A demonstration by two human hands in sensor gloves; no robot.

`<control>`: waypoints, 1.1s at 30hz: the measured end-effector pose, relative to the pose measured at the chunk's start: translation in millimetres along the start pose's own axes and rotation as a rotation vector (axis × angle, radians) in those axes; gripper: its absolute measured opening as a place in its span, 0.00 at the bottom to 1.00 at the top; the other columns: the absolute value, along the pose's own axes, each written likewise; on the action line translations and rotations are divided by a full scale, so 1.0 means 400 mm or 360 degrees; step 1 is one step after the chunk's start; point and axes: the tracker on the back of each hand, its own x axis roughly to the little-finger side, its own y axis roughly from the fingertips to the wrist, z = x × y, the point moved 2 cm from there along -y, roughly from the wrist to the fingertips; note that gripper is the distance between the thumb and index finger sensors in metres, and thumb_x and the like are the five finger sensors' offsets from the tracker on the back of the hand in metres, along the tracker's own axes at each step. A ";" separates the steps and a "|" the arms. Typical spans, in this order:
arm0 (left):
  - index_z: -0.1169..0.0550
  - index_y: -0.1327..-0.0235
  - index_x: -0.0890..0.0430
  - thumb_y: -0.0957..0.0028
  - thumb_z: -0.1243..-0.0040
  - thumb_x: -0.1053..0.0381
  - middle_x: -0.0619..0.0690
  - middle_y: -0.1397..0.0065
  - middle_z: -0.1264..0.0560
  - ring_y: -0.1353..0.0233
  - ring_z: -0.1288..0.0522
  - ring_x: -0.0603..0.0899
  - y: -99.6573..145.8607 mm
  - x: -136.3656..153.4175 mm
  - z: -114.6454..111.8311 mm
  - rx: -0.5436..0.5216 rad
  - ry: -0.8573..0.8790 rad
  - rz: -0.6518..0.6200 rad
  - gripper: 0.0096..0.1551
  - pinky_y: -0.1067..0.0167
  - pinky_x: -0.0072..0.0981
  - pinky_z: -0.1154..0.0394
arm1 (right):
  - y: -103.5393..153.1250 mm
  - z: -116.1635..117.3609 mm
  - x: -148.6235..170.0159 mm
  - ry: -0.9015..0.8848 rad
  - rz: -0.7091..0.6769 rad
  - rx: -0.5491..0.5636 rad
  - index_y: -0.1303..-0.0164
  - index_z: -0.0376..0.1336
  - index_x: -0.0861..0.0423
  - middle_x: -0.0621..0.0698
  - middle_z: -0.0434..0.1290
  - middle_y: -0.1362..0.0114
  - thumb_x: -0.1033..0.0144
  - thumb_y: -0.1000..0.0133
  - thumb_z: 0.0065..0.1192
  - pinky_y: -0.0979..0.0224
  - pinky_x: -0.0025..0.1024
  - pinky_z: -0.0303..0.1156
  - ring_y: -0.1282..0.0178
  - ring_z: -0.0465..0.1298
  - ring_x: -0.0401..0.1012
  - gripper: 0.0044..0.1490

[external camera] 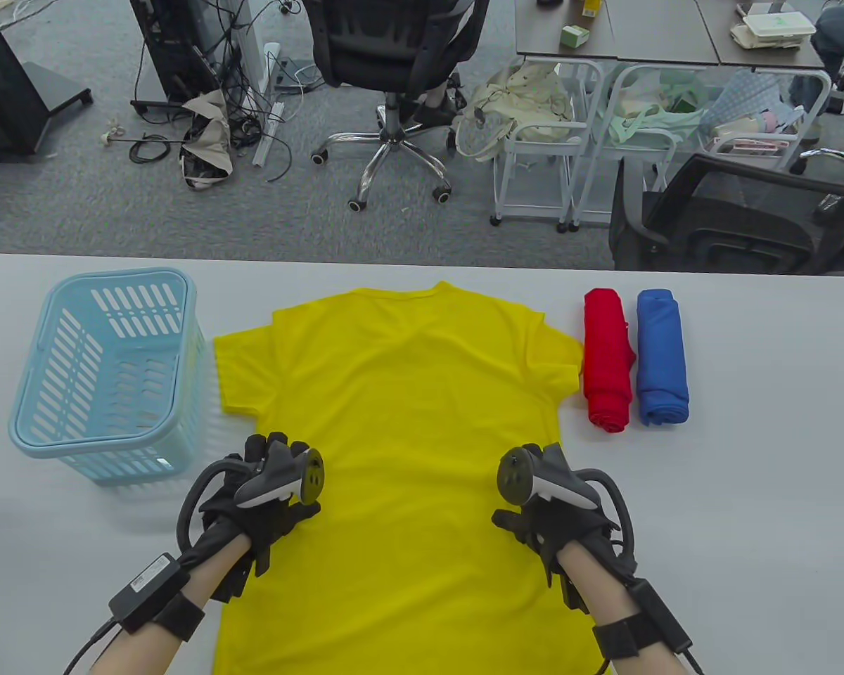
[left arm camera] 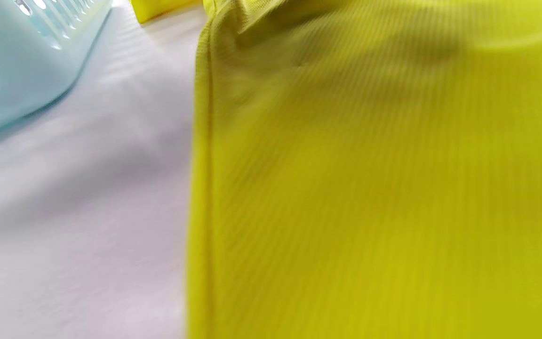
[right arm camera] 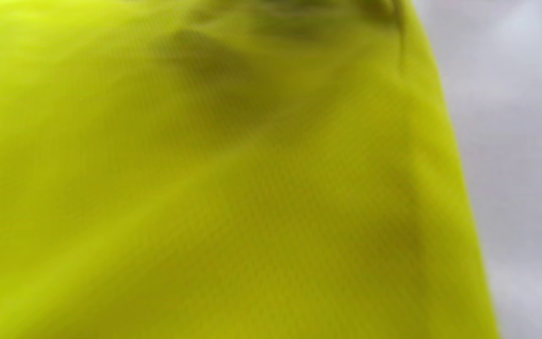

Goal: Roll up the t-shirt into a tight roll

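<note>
While a pale blue basket (external camera: 105, 365) is standing at the left of the white table (external camera: 745, 492), the yellow t-shirt (external camera: 408, 422) is lying spread flat at the centre, collar away from the person. The left hand (external camera: 271, 496) and right hand (external camera: 552, 503) are resting over its side edges; whether their fingers are gripping the cloth cannot be told. A red roll (external camera: 608, 358) and a blue roll (external camera: 661, 358) are lying side by side to the right. Beyond, office chairs (external camera: 394, 70), cables and carts are occupying grey carpet (external camera: 77, 190).
</note>
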 end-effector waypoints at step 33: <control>0.65 0.22 0.41 0.53 0.75 0.26 0.49 0.12 0.65 0.12 0.58 0.62 -0.178 0.064 0.113 0.0151 0.0185 0.0027 0.47 0.18 0.62 0.49 | -0.066 -0.041 -0.081 0.0048 -0.0029 -0.0068 0.14 0.28 0.52 0.60 0.30 0.13 0.39 0.37 0.40 0.18 0.58 0.46 0.12 0.35 0.60 0.52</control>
